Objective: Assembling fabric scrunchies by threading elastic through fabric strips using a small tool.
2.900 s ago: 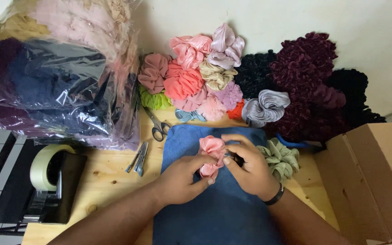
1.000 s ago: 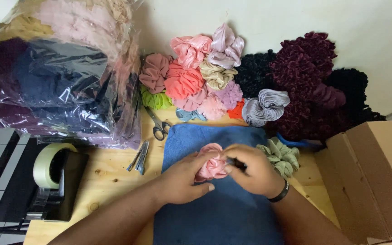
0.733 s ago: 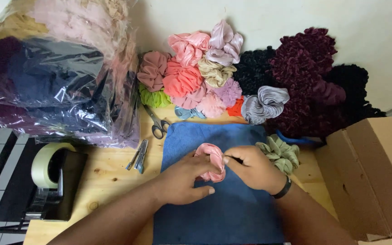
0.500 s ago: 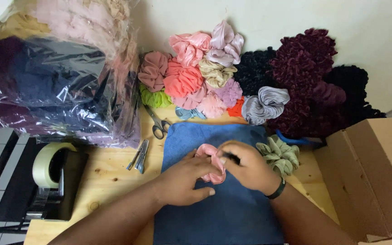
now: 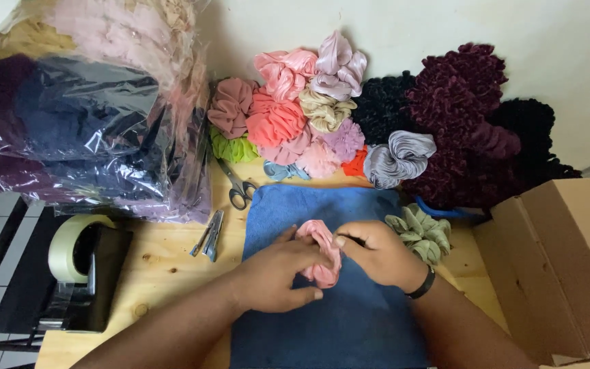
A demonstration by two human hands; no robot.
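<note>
My L hand [image 5: 278, 273] & R hand [image 5: 377, 253] both pinched on pink scrunchie [image 5: 322, 249], over blue cloth [image 5: 336, 321].

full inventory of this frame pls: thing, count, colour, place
pink scrunchie: 1, pink, held between both hands over the towel
blue towel: 1, blue, on the table under the hands
green scrunchie: 1, sage green, right edge of towel
scrunchie pile: many; pink, coral, beige, lilac, grey, maroon, black; against the wall
scissors: 1, metal, left of towel's top corner
thread snips: 1, metal, on the wood left of towel
tape dispenser: 1, black with pale roll, far left
plastic bags: count unclear, clear, top left
cardboard box: 1, brown, right
wooden table: 1, pale
left hand: pinching the scrunchie
right hand: pinching the scrunchie, black wristband
</note>
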